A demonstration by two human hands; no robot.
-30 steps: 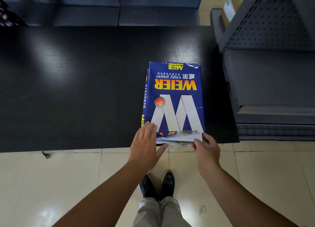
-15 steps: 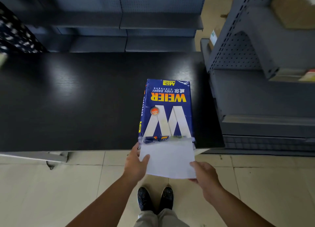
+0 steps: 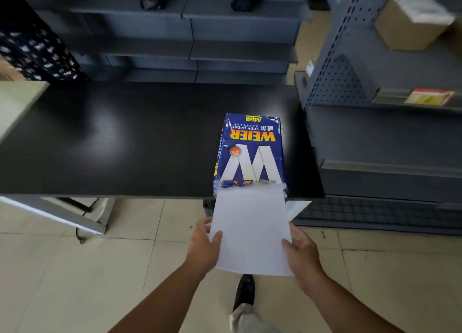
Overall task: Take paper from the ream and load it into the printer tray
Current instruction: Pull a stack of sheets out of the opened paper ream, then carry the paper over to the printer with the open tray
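Observation:
A blue WEIER copy-paper ream (image 3: 250, 155) lies on the black table (image 3: 125, 145) near its front right corner, its torn end facing me. A white stack of paper (image 3: 251, 230) sticks far out of that end, over the floor. My left hand (image 3: 203, 247) grips the stack's left edge, thumb on top. My right hand (image 3: 301, 255) grips its right edge. The far end of the stack is still inside the wrapper. No printer or tray is in view.
Grey metal shelving (image 3: 385, 137) stands close on the right, with a cardboard box (image 3: 410, 22) on an upper shelf. More grey shelves (image 3: 200, 32) run behind the table. A light tabletop (image 3: 17, 102) is at the left. Beige floor tiles and my shoe (image 3: 246, 290) lie below.
My hands went from the ream's open end to gripping a stack of sheets, and they have drawn it much farther out toward me. The view has backed away from the table.

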